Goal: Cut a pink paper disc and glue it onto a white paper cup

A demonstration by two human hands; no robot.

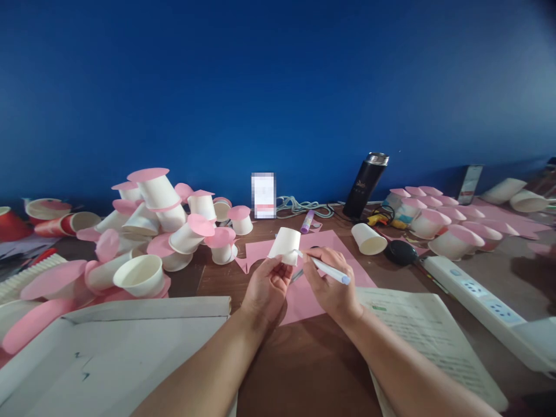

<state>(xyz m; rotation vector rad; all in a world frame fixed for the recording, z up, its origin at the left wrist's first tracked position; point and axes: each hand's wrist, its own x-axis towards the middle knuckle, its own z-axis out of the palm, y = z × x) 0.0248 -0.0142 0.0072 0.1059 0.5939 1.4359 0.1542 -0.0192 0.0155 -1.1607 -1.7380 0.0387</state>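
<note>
In the middle of the view my left hand [270, 284] grips a plain white paper cup [285, 244] by its lower edge, tilted above the table. My right hand [332, 284] is closed round a white pen [328, 270] with a pale violet end. The pen's tip meets the cup's right side or sits very close to it. Beneath both hands lies a sheet of pink paper [343, 249] with cut edges. Part of a thin dark object shows under the hands, but its kind is hidden.
Several white cups with pink paper discs [156, 191] are heaped at left. More pink-topped cups [430, 223] stand at right. A black thermos [366, 185], a glue stick [307, 222], a loose cup [368, 238], a power strip [478, 295] and a book [417, 324] surround the hands.
</note>
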